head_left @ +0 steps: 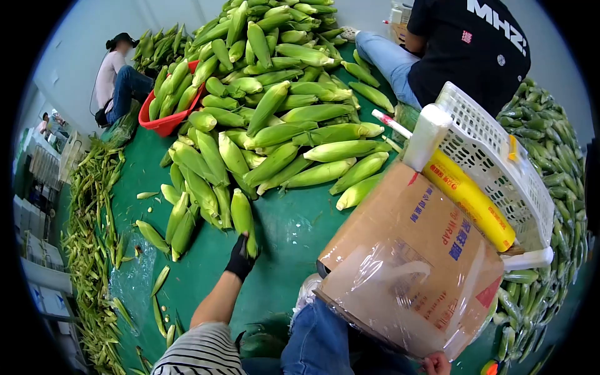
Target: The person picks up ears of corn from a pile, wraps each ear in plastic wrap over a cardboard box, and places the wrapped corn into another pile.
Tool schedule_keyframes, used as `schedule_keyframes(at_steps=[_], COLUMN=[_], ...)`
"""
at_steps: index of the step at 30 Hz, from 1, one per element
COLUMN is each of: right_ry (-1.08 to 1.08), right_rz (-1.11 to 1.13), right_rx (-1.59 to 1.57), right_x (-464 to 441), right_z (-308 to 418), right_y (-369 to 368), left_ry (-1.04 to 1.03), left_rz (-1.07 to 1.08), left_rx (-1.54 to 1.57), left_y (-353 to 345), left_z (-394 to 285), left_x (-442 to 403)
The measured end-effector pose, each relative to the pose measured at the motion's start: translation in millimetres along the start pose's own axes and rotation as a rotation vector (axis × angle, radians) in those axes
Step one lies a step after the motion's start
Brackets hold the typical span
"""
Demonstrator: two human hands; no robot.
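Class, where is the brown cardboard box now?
In the head view, the box is right of centre, between the white perforated plastic crate and the right hand.

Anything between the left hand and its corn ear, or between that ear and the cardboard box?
Nothing visible: the gloved left hand is on the corn ear, and only green floor shows between that ear and the cardboard box. The shoe is off that line.
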State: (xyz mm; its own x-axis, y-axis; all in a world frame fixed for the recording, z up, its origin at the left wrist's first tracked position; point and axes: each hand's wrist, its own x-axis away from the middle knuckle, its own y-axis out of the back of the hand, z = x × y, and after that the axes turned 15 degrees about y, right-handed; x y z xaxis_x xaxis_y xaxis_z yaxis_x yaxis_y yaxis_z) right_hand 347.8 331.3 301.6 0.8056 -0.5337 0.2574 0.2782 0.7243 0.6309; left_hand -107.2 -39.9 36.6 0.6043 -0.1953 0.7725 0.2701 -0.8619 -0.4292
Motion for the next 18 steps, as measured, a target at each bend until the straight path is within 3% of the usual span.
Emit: schedule_keyframes(at_steps=[3, 6, 9, 12, 14, 15, 16, 18], right_ry=[0.024, -0.012, -0.023, 0.087, 0.104, 0.127, 0.154, 0.154], right_rz=[0.030, -0.097, -0.137, -0.176, -0.212, -0.247, -0.276, -0.321], right_rx=[0.037, -0.188, -0.287, -0.036, 0.184, 0.253, 0.323, 0.193], right_x=[4.6, 12.5, 8.8, 10.9, 17.0, 16.7, 17.0, 21.2], right_z=[-21.7, -51.4, -35.4, -33.3, -17.9, -19.9, -20.0, -10.4], right_y=[-2.3, -17.2, -20.1, -26.5, -29.0, -34.2, -36.6, -36.4], left_ry=[-0.155, -0.412, -0.281, -0.769, -1.110, -0.975, -1.174, -1.218], left_rz=[0.036, 0.126, 0.470, 0.747, 0.911, 1.039, 1.118, 1.247], left_rx=[-0.408, -0.784, -0.855, -1.443, -1.637, -1.693, -1.656, -1.791], left_y=[18.6, -4.4, -77.7, -157.6, -208.4, -236.5, -251.4, -275.2], left_z=[17.0, 6.9, -11.9, 0.3, 30.0, 44.0, 67.5, 99.3], left_x=[80.7, 156.6, 221.7, 250.1, 260.9, 264.3, 253.7, 245.1])
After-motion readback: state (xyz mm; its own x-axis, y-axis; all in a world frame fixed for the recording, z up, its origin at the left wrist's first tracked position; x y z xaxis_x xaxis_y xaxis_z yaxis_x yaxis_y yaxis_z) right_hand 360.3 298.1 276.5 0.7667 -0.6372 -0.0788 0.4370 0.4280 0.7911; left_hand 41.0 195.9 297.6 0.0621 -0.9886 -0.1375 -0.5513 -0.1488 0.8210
